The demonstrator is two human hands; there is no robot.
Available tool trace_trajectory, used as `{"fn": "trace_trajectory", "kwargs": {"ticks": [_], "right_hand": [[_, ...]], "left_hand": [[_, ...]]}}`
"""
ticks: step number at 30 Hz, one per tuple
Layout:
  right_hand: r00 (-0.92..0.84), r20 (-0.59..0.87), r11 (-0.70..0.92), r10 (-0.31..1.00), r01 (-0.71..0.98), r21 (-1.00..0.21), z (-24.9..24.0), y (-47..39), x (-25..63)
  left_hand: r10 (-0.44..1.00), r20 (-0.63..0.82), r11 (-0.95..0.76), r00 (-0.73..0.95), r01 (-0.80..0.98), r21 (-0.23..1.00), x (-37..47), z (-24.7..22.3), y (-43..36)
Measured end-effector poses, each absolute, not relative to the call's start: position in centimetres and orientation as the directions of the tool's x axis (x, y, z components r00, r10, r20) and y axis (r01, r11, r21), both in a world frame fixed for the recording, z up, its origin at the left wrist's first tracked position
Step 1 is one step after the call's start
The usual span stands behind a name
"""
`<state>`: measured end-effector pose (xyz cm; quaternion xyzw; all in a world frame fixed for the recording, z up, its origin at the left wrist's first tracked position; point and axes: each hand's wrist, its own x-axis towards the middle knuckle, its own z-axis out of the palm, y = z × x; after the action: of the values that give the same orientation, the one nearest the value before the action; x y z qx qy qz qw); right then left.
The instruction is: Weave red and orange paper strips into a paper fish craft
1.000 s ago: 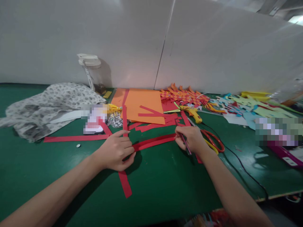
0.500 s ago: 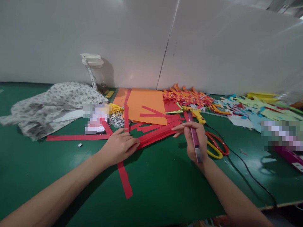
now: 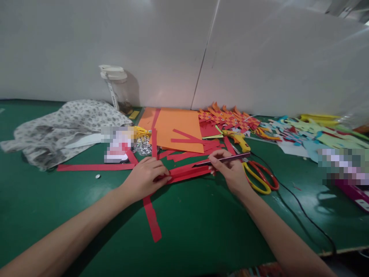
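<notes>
A folded red paper strip point(image 3: 188, 173) lies on the green table. My left hand point(image 3: 150, 177) is closed on its left end, fingertips pressed together. My right hand point(image 3: 227, 169) grips a slim purple cutter point(image 3: 230, 158), its dark tip pointing left over the strip, and its fingers touch the strip's right part. Another red strip point(image 3: 152, 219) sticks out below my left hand, and one point(image 3: 95, 167) reaches left. Behind the hands are more red strips and orange paper sheets point(image 3: 180, 127).
Scissors point(image 3: 261, 177) with yellow and red handles and a yellow glue gun point(image 3: 238, 139) with a black cord lie at right. Paper scraps point(image 3: 300, 132) are behind. Patterned cloth point(image 3: 72, 127) and a lidded jug point(image 3: 115, 88) stand left.
The purple cutter has swung from upright to nearly level, its tip now over the red strip. My right hand has moved slightly left and down to the strip. My left hand has barely moved.
</notes>
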<state>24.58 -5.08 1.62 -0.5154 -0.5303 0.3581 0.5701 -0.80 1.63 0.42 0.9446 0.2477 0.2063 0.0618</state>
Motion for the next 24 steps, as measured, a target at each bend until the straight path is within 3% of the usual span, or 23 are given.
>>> {"fn": "trace_trajectory", "kwargs": {"ticks": [4,17,24], "right_hand": [[0.146,0.161,0.155,0.976,0.053,-0.986,1.6,-5.0,24.2],[-0.001,0.035,0.034,0.999,0.248,-0.968,0.9,-5.0,22.3],[0.016,0.045,0.039,0.999,0.246,-0.968,0.5,-4.3,23.5]], "left_hand": [[0.515,0.351,-0.855,0.782,0.443,0.269,-0.7,0.3,1.6],[0.53,0.337,-0.846,0.778,0.454,0.281,-0.6,-0.1,1.8],[0.531,0.333,-0.845,0.779,0.458,0.275,-0.6,-0.1,1.8]]}}
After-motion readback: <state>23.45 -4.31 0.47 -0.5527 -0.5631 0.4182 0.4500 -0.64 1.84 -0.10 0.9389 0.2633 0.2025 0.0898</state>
